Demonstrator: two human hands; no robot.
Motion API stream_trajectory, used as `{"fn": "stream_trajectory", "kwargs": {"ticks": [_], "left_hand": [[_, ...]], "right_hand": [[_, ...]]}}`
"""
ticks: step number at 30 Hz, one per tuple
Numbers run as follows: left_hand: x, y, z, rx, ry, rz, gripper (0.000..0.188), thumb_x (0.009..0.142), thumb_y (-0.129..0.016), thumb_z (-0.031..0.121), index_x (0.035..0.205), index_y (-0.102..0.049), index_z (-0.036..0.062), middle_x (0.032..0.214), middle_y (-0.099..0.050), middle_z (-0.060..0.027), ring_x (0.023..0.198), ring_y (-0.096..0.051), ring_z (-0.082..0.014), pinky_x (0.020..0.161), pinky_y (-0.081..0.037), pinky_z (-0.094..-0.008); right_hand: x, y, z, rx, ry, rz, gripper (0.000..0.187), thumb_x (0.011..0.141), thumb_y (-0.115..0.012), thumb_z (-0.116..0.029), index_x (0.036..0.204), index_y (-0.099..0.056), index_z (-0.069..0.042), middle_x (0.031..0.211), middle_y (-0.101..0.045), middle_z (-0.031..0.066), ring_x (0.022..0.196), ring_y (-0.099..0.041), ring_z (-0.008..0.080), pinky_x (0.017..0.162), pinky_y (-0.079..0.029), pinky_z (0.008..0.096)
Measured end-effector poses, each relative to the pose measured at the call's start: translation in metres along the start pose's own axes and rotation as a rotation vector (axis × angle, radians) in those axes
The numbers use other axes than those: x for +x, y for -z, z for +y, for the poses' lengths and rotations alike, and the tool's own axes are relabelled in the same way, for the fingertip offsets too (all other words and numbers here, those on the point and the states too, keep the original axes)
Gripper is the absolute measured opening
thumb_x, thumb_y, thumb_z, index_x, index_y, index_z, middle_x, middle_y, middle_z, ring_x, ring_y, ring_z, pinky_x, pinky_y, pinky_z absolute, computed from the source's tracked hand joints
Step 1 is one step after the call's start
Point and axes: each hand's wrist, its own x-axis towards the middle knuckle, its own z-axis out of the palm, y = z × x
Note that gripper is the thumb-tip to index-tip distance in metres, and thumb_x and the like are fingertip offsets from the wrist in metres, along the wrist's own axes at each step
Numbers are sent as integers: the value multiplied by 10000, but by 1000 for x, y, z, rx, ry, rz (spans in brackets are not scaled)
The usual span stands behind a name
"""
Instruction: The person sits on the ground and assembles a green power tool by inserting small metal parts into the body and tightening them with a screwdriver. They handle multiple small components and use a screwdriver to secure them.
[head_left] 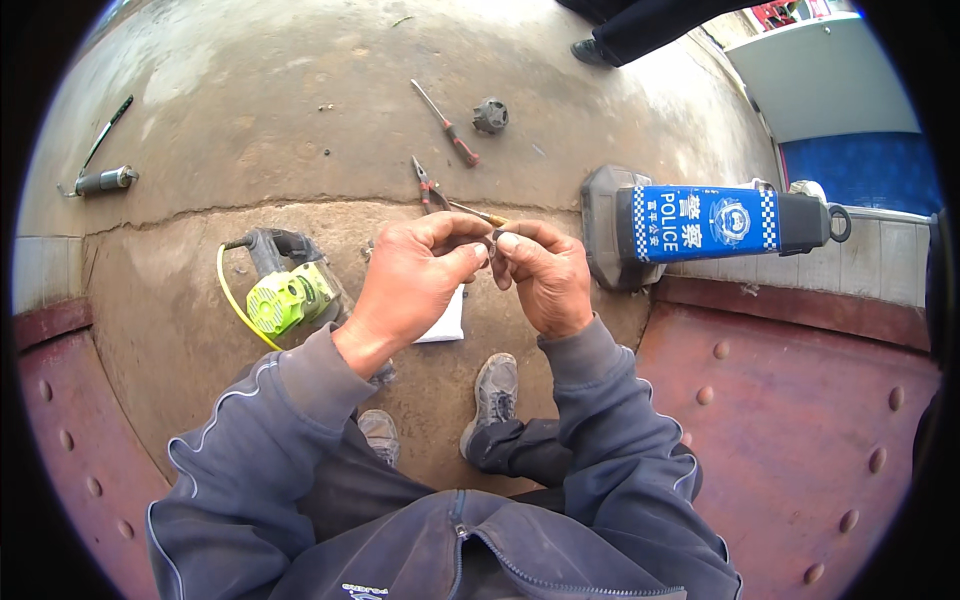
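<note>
A tiny part [494, 238] is pinched by the fingertips of both the left hand [415, 275] and the right hand [550, 275], right between them, neither being nearer, and its long way cannot be told.

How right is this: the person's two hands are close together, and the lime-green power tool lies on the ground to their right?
Wrong side: the lime-green power tool lies to the hands' left, as the head view shows. The left hand and right hand are indeed close together.
</note>
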Motion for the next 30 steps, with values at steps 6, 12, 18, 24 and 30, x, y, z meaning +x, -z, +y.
{"fn": "stream_trajectory", "kwargs": {"ticks": [6, 12, 18, 24, 30], "left_hand": [[8, 12, 19, 67, -52, 180, 319, 1027, -710, 54, 1317, -730, -78, 1172, -802, -151, 963, -776, -180, 811, -625, -297], [-17, 3, 47, 96, -56, 246, 333, 1046, -671, 60, 1332, -705, -106, 1180, -796, -190, 1015, -771, -205, 846, -613, -302], [-42, 2, 48, 157, -21, 291, 359, 1051, -639, 61, 1372, -691, -91, 1219, -784, -208, 1032, -774, -236, 853, -618, -318], [-39, 6, 45, 139, -23, 280, 375, 1059, -647, 88, 1394, -687, -75, 1246, -777, -208, 1055, -771, -243, 874, -621, -322], [-33, 4, 43, 160, -28, 276, 375, 1060, -650, 86, 1397, -685, -74, 1244, -779, -208, 1052, -770, -240, 874, -618, -322]], "right_hand": [[20, 63, 46, -512, 61, 136, 186, 999, -778, -92, 1137, -804, 30, 924, -756, 67, 779, -670, 118, 700, -557, 304], [29, 231, 177, -1624, 344, 276, 134, 933, -755, -176, 1004, -797, -70, 940, -735, 159, 910, -737, 347, 808, -595, 470], [47, 271, 237, -1769, 429, 284, 107, 926, -754, -187, 924, -735, -82, 962, -691, 142, 944, -700, 369, 811, -586, 506], [59, 271, 243, -1830, 522, 338, 126, 932, -761, -181, 884, -698, -83, 933, -663, 129, 928, -686, 354, 792, -590, 500], [54, 268, 240, -1849, 518, 293, 126, 923, -749, -166, 848, -689, -85, 928, -654, 123, 936, -690, 341, 772, -600, 494]]}}
